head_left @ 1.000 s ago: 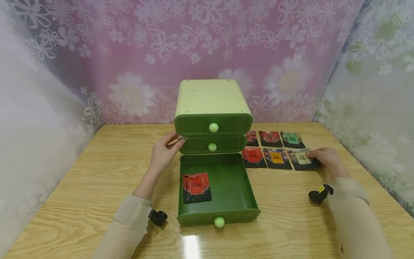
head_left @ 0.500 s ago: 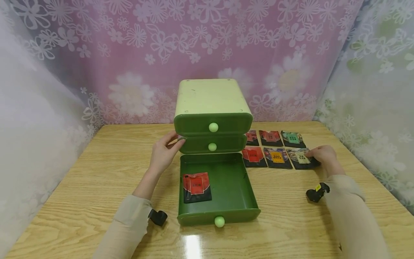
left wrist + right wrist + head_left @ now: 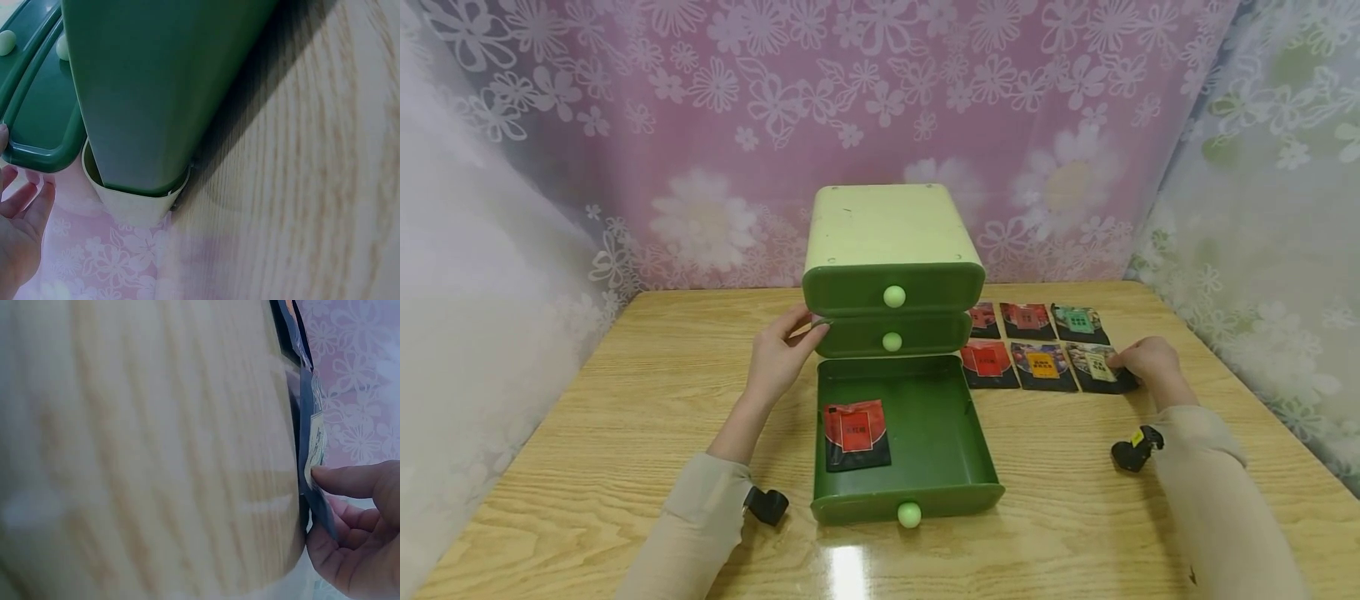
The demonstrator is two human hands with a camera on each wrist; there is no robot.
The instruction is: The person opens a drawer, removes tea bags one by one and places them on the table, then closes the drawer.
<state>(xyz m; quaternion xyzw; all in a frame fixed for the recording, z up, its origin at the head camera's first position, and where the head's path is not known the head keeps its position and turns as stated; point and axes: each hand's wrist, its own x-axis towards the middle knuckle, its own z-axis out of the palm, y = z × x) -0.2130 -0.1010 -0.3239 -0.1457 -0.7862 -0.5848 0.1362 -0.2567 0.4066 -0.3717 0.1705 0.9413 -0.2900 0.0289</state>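
Observation:
A small drawer cabinet (image 3: 891, 221) with a pale yellow top and green drawers stands mid-table. My left hand (image 3: 778, 354) grips the left edge of its middle drawer (image 3: 853, 335), thumb on the front rim and fingers behind. The bottom drawer (image 3: 925, 433) is pulled out; a red and black sachet (image 3: 856, 433) lies flat at its left. Over on the right, my right hand (image 3: 1152, 367) pinches the right edge of a dark sachet with a cream label (image 3: 1097, 367). In the right wrist view, this sachet (image 3: 307, 431) bends up between thumb and fingers.
Several other sachets lie in two rows right of the cabinet: a yellow-labelled sachet (image 3: 1042, 367), a red sachet (image 3: 988, 364) and a green-labelled sachet (image 3: 1078, 323) among them. The cabinet partly hides those nearest it. A floral curtain (image 3: 715, 150) hangs behind the wooden table (image 3: 647, 400).
My right hand has shifted slightly left along the sachet's right edge. The left hand and the drawers have kept their places.

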